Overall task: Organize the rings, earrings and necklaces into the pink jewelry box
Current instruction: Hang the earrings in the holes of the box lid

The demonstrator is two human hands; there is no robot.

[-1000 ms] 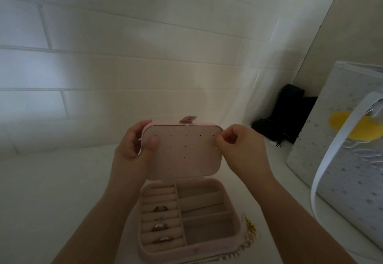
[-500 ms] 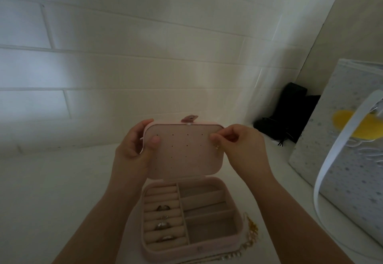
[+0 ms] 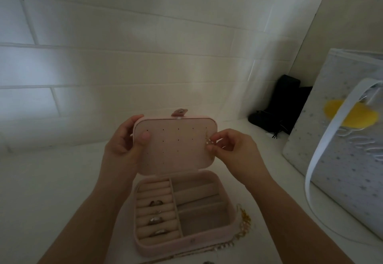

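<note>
The pink jewelry box (image 3: 209, 241) stands open on the white counter, its lid (image 3: 176, 149) upright and dotted with small earring holes. My left hand (image 3: 126, 141) grips the lid's left edge, thumb on the inner face. My right hand (image 3: 230, 149) pinches a small earring (image 3: 209, 142) against the lid's right side. Several rings (image 3: 156, 219) sit in the ring rolls on the box's left half. The compartments on the right half look bare. A gold and pearl necklace (image 3: 243, 226) lies on the counter by the box's right side.
A grey star-patterned gift bag (image 3: 342, 160) with a white ribbon handle stands at the right. A black pouch (image 3: 279, 106) sits in the back corner. White tiled wall runs behind the counter (image 3: 51, 180). A small metal item (image 3: 207, 262) peeks in at the bottom edge.
My right hand has slid down the lid's right edge with the earring, from near the top corner to mid-height. My left hand keeps its grip on the lid.
</note>
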